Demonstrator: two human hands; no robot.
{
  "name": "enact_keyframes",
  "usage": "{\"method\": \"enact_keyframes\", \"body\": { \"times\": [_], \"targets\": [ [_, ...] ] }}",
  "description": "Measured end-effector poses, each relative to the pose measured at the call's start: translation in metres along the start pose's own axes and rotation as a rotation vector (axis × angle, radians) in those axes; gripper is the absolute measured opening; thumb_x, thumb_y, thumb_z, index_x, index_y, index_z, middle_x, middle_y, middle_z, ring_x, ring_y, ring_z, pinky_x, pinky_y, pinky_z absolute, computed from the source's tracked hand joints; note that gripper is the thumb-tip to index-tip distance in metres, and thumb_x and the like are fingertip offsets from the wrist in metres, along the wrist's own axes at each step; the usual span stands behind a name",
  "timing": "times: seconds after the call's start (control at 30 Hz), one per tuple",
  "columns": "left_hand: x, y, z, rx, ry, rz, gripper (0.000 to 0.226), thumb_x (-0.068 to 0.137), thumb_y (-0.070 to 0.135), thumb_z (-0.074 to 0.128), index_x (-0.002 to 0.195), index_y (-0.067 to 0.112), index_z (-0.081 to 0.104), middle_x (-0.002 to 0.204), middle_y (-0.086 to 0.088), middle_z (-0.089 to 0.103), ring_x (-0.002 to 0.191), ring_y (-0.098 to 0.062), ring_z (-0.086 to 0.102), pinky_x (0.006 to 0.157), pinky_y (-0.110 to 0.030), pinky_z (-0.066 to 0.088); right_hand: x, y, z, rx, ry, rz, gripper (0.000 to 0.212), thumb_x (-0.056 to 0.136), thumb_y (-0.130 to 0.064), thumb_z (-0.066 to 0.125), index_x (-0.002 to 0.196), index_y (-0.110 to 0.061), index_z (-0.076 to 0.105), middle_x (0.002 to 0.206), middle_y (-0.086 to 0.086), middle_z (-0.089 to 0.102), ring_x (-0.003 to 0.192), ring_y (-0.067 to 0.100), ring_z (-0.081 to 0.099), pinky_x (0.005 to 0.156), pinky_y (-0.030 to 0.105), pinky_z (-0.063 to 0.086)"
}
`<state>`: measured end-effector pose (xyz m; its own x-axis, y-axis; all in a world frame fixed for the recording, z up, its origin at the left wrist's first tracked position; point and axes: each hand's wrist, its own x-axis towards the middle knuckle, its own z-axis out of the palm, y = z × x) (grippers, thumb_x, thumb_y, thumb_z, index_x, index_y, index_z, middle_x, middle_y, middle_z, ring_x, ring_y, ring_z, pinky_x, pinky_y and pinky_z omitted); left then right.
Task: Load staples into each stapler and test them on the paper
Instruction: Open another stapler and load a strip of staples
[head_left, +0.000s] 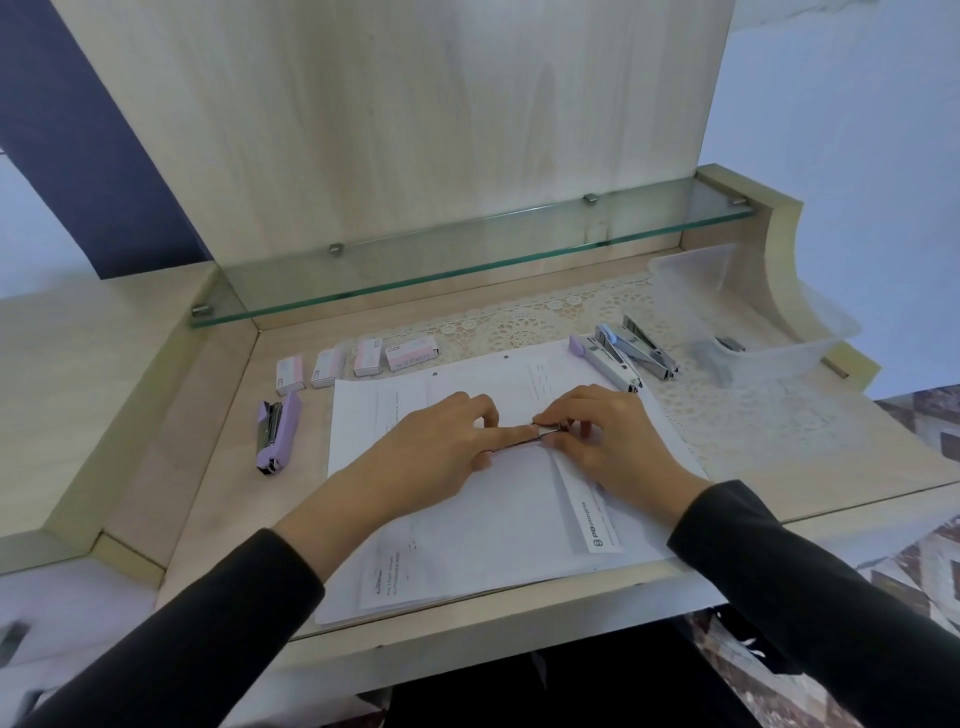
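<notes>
Both hands meet over the white paper stack (498, 519) at the desk's middle. My left hand (441, 447) and my right hand (608, 441) together pinch a small metal stapler (548, 430), mostly hidden under the fingers. A lilac stapler (275, 434) lies shut on the desk to the left of the paper. Two opened staplers lie at the paper's far right corner, one lilac and white (605, 358), one blue and silver (647, 345). Several small pink-and-white staple boxes (358, 358) stand in a row beyond the paper.
A clear plastic tub (763, 312) at the far right holds a dark stapler (724, 351). A lace mat (519, 317) covers the back of the desk under a glass shelf (467, 260). A wooden panel rises behind, and raised desk edges flank both sides.
</notes>
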<state>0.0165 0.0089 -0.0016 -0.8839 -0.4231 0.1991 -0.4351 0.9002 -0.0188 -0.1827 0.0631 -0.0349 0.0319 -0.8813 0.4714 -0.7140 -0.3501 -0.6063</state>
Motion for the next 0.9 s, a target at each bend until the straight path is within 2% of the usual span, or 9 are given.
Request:
{"method": "enact_keyframes", "body": {
  "times": [0.13,0.2,0.27,0.43,0.53,0.6,0.73,0.83,0.9],
  "targets": [
    [0.004,-0.002,0.0,-0.026,-0.062,-0.041,0.048,0.09,0.015,0.057,0.133,0.033,0.045,0.112,-0.001,0.053,0.086,-0.015,0.041,0.07,-0.029,0.04,0.001,0.001,0.0,0.008,0.008,-0.014,0.014,0.067,-0.005,0.075,0.081,-0.006,0.073,0.075,0.008,0.069,0.065,0.003,0.05,0.069,0.001,0.039],
    [0.003,-0.004,0.001,-0.059,-0.055,-0.035,0.045,0.09,0.016,0.056,0.131,0.032,0.047,0.113,0.0,0.054,0.09,-0.017,0.046,0.073,-0.027,0.038,0.0,0.001,0.0,0.025,0.003,-0.023,0.014,0.067,-0.006,0.075,0.08,-0.006,0.073,0.074,0.007,0.068,0.064,-0.004,0.048,0.068,0.001,0.039],
    [0.001,-0.008,0.0,-0.107,-0.022,-0.021,0.042,0.086,0.014,0.062,0.125,0.029,0.055,0.107,-0.002,0.059,0.089,-0.021,0.052,0.072,-0.028,0.041,0.0,0.001,0.001,0.032,-0.009,-0.023,0.014,0.067,-0.007,0.075,0.081,-0.007,0.073,0.073,0.006,0.067,0.064,-0.006,0.047,0.067,0.002,0.04],
    [-0.006,-0.017,0.001,-0.189,0.038,-0.035,0.037,0.08,0.019,0.066,0.115,0.03,0.06,0.094,0.003,0.066,0.082,-0.014,0.058,0.072,-0.022,0.044,0.001,0.001,0.003,0.006,-0.025,-0.017,0.014,0.069,-0.008,0.074,0.082,-0.007,0.072,0.075,0.007,0.068,0.065,0.009,0.05,0.07,0.006,0.039],
    [-0.011,-0.018,0.003,-0.233,0.12,-0.051,0.033,0.078,0.027,0.064,0.11,0.033,0.057,0.091,0.005,0.067,0.077,-0.01,0.06,0.068,-0.019,0.048,0.001,0.0,0.004,0.006,-0.018,-0.017,0.014,0.069,-0.008,0.075,0.083,-0.007,0.073,0.074,0.006,0.068,0.064,0.008,0.049,0.071,0.004,0.037],
    [-0.016,-0.017,0.007,-0.258,0.195,-0.049,0.03,0.079,0.027,0.064,0.108,0.026,0.061,0.092,0.005,0.067,0.076,-0.008,0.06,0.068,-0.017,0.048,0.001,0.0,0.004,0.006,-0.017,-0.016,0.015,0.069,-0.008,0.076,0.083,-0.007,0.073,0.075,0.005,0.068,0.065,0.006,0.048,0.071,0.004,0.038],
    [-0.02,-0.005,0.018,-0.263,0.378,-0.057,0.019,0.082,0.031,0.059,0.099,0.021,0.06,0.099,0.003,0.068,0.084,-0.007,0.061,0.066,-0.026,0.054,0.001,0.0,0.004,-0.002,-0.024,-0.022,0.016,0.067,-0.007,0.077,0.082,-0.007,0.072,0.073,0.008,0.068,0.065,0.012,0.051,0.07,0.018,0.042],
    [-0.011,0.005,0.025,-0.284,0.497,-0.107,0.008,0.082,0.027,0.059,0.088,0.023,0.055,0.084,0.002,0.07,0.074,-0.006,0.061,0.059,-0.027,0.051,0.0,0.0,0.004,-0.015,-0.022,-0.051,0.015,0.066,-0.004,0.077,0.08,-0.006,0.071,0.072,0.008,0.067,0.065,0.014,0.052,0.069,0.021,0.042],
    [-0.008,0.008,0.027,-0.327,0.549,-0.159,0.006,0.082,0.025,0.057,0.087,0.025,0.053,0.077,0.002,0.069,0.07,-0.006,0.059,0.059,-0.027,0.05,0.0,0.0,0.004,-0.017,-0.012,-0.052,0.015,0.067,-0.004,0.076,0.081,-0.005,0.071,0.072,0.008,0.067,0.065,0.015,0.053,0.063,0.019,0.043]
  ]
}}
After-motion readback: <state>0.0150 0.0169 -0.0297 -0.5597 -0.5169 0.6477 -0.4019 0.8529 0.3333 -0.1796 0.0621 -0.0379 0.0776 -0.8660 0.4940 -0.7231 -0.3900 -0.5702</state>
